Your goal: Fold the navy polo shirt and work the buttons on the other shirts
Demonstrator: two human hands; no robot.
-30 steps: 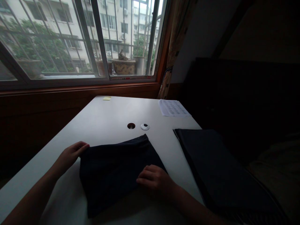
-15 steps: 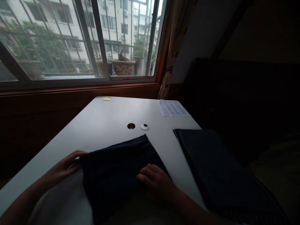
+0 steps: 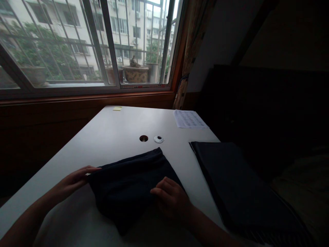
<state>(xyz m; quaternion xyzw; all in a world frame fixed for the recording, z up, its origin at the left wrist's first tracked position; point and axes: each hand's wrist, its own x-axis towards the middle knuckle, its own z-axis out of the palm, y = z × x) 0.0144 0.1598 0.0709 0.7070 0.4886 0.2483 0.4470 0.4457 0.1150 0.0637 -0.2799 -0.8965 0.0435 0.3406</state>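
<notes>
A dark navy piece of cloth (image 3: 128, 185) lies partly on the white table in front of me, its lower edge bunched and hanging toward me. My left hand (image 3: 74, 180) pinches its left corner between thumb and fingers. At the cloth's right side, my right hand (image 3: 171, 197) is closed with thumb against curled fingers, gripping the fabric. What kind of garment or piece the cloth is, I cannot make out in the dim light.
On the right edge of the white table (image 3: 89, 140) lies a stack of dark fabric (image 3: 236, 185). Farther back are a printed paper sheet (image 3: 191, 119), a yellow sticky note (image 3: 117, 108), a round cable hole (image 3: 144, 138) and its loose cover (image 3: 158, 139). A barred window stands behind.
The near edge of the cloth has been drawn up and folded inward, so less hangs down at the lower left. My right hand has risen slightly; the left keeps its corner.
</notes>
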